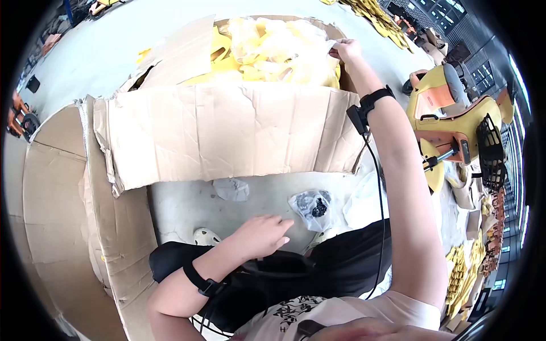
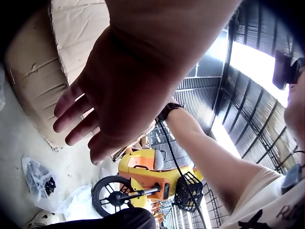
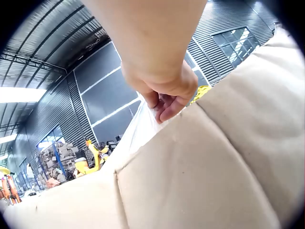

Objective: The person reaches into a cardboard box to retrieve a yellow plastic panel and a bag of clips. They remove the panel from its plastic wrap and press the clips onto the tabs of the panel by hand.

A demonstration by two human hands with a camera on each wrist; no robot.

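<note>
The right hand (image 1: 348, 51) pinches thin plastic (image 3: 136, 131) lying over yellow parts (image 1: 227, 75) inside the cardboard box (image 1: 239, 133) while the left hand (image 1: 263, 236) hangs open near the dark trousers (image 1: 358, 244), so a hard one-sided pull could tear it or snag it on the rim (image 3: 159, 136)

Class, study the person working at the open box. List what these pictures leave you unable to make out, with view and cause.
- Head: bottom of the box, under yellow parts and plastic.
- Head: what the black bits in the floor bag are, too small.
- Left wrist: right hand, behind the left hand.
- Right wrist: most of the box's contents, behind cardboard.
</note>
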